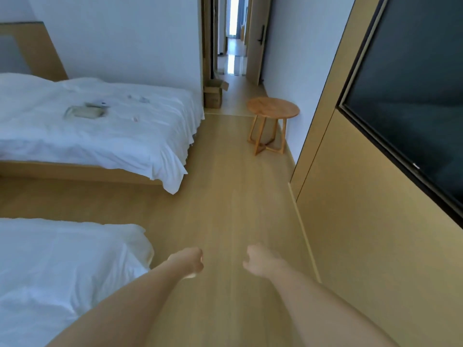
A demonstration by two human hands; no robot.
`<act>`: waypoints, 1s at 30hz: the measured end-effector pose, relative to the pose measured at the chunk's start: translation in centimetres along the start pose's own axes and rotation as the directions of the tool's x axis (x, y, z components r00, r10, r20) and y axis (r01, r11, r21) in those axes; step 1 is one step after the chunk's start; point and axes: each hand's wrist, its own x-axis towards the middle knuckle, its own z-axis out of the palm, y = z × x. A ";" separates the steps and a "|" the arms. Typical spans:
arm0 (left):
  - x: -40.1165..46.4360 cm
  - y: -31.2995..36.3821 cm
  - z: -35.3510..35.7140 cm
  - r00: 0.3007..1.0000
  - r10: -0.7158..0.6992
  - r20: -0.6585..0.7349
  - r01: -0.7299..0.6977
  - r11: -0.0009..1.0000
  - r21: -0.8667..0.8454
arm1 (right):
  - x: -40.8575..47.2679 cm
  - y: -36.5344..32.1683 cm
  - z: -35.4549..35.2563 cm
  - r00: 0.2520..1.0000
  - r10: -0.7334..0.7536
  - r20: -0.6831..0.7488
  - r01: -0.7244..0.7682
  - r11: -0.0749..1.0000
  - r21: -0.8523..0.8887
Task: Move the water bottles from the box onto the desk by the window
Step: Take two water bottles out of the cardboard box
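We are standing between two beds with both arms stretched forward and nothing in either hand: the left hand (189, 262) has its fingers loosely curled under, gripping nothing, and the right hand (259, 261) hangs the same way, fingers bent and slack. The cardboard box (214, 95) sits on the floor well ahead of us, at the corner by the doorway (231, 36), its flaps open; from here we cannot see any water bottles inside it, and the desk by the window is not in view at all. So our judgement is that we are at the walk-to-the-box stage, with nothing yet carried. The risks we see lie mostly along the route. The round wooden side table (273, 108) stands near the box on the right of the passage, and its splayed legs could catch a foot if we drift that way. The far bed (100, 121) has its white sheet hanging off the corner towards the floor — a trailing edge we could snag or trip on if we cut close. The box's raised flaps may also hinder reaching in, and a hasty grab could tip it. Once loaded, we would need to turn round between the beds — easy to knock a bottle loose then.
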 end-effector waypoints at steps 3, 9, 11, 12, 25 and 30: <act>5.0 0.7 -5.1 0.999 0.010 -0.041 -0.008 0.999 0.054 | 5.5 -0.3 -5.8 1.000 -0.029 -0.001 0.029 0.999 -0.021; 15.6 -2.1 -12.1 0.998 -0.065 -0.022 0.066 0.995 0.076 | 16.4 -2.3 -13.8 0.997 -0.074 0.029 0.077 0.994 -0.079; 19.8 -3.3 -14.4 0.997 -0.073 -0.001 0.072 0.994 0.077 | 21.0 -2.8 -15.9 0.996 -0.077 0.055 0.082 0.992 -0.099; 22.2 -4.0 -15.6 0.997 -0.071 0.001 0.071 0.994 0.078 | 23.5 -3.1 -17.0 0.995 -0.076 0.066 0.083 0.990 -0.114; 52.0 -6.6 -38.8 0.992 -0.029 -0.122 0.036 0.998 0.058 | 51.1 -6.9 -37.1 0.999 -0.010 -0.048 0.007 0.998 -0.063; 62.4 -4.5 -43.5 0.985 0.044 -0.169 -0.038 0.999 0.039 | 61.7 -6.6 -41.5 0.996 -0.004 -0.094 0.001 0.999 -0.040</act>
